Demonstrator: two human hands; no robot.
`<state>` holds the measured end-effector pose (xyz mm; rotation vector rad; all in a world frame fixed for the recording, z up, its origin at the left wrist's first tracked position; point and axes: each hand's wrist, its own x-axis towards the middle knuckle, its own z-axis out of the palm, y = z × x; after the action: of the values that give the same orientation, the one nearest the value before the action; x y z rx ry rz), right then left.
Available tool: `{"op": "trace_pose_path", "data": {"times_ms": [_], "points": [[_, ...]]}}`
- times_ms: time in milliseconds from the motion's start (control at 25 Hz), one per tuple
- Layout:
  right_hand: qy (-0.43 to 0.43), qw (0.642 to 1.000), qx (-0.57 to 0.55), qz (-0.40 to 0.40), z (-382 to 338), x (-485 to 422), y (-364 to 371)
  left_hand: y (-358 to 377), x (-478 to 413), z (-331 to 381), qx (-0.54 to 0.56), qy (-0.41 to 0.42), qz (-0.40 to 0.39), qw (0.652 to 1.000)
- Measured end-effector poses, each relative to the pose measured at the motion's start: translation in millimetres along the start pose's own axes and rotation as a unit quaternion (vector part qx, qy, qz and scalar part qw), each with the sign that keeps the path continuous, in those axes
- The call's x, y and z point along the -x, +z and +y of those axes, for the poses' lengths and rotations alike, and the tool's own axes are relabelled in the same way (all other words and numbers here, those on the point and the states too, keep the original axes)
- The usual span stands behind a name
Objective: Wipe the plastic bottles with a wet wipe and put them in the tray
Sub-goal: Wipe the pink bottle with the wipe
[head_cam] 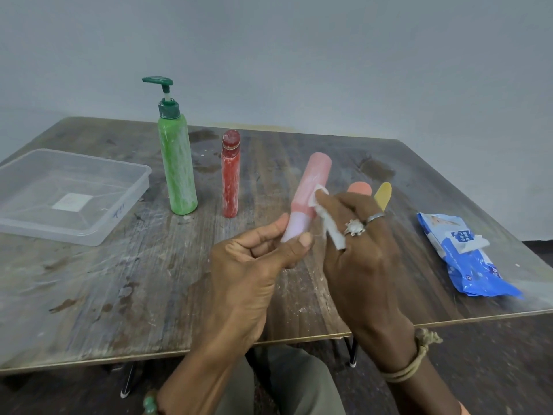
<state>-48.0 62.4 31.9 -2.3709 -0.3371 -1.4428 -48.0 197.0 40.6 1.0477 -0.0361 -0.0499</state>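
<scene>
Pink cylindrical plastic bottle (309,193) is held above the middle of the table (149,280), its long axis tilted — the lower end toward the near edge, the upper end leaning away toward the far right corner. The lower end is pinched in the left hand (254,259), whose grip is closed on the bottle between thumb and curled fingers. The right hand (359,244) lies just to the right of the bottle, its grip closed on a folded white wet wipe (321,211) which is pressed against the bottle's right side near the darker pink band. The bottle's upper length therefore runs up and away from both grips, and the wiping stroke is judged to be best carried along that axis, with the left hand turning the bottle so that the far side is reached.

A clear rectangular plastic tray (125,205) sits at the left edge of the table, well apart from the bottle and on the side of the left hand, so that hand is judged the nearer one for the placing. A tall green pump bottle (178,163) and a slim red capped bottle (230,175) stand upright between tray and hands, both streaked with white and not yet in the tray. A blue wet-wipe packet (466,259) lies near the right edge. Two more items — one orange, one yellow — are mostly hidden behind the right hand.
</scene>
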Motion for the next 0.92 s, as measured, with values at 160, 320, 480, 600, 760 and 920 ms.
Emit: {"op": "trace_pose_path", "data": {"times_ms": [160, 320, 480, 600, 760, 920], "points": [[-0.023, 1.000, 0.010, 0.007, -1.0, -5.9, -0.6, -0.2, 1.4, 1.7, -0.021, 0.025, 0.003, 0.999], [0.004, 1.000, 0.010, 0.002, 15.9, -25.7, -2.6, -3.8, 4.2, 2.8, -0.022, 0.011, -0.002, 1.000], [0.008, 1.000, 0.016, -0.011, 19.7, -38.2, -4.8, -6.7, 2.2, 2.4, -0.016, 0.005, -0.009, 1.000], [0.021, 1.000, 0.017, -0.008, 23.3, -40.8, -8.6, -6.2, 2.3, 0.7, -0.011, -0.005, -0.014, 1.000], [0.017, 0.999, 0.003, -0.037, 0.8, 0.8, -6.5, -10.6, -3.2, -3.0, 0.018, -0.017, -0.002, 1.000], [0.003, 1.000, -0.024, -0.010, -3.9, 8.7, -1.3, -11.6, -6.8, -2.8, 0.064, -0.063, -0.019, 0.996]]}}
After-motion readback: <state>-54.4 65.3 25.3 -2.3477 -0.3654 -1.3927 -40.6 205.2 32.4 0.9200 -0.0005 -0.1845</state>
